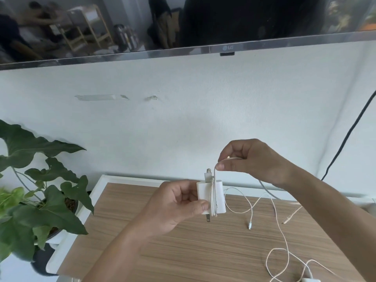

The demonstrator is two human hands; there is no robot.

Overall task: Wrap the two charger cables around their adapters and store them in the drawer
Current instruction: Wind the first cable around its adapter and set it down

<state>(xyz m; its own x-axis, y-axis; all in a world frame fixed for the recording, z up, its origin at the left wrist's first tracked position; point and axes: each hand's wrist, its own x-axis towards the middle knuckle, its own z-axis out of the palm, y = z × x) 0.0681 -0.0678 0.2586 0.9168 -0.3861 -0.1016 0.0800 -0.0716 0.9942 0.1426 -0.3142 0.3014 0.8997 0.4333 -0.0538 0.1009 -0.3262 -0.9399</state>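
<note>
Nearest the camera, the left hand (179,202) comes up from the bottom of the head view with its fingers curled and thumb pressed against a white adapter (205,197), gripping it firmly above the wooden tabletop (183,251). The adapter's plug prongs point down, and a few turns of white cable (213,198) are wound around its body. The right hand (250,161), a little higher and just beside it, pinches that cable between thumb and forefinger, closed tight on the strand where it rises off the adapter.

From the right hand the cable's loose length drops and trails in loops across the tabletop, ending in a small connector (249,225) lying flat on the wood. A second white cable (280,255) curls over the right side of the tabletop toward a second adapter (310,279) (only its top edge shows at the bottom of the frame).

A potted plant (40,192) stands left of the table, and a television (183,23) hangs on the wall above. No drawer can be made out.
</note>
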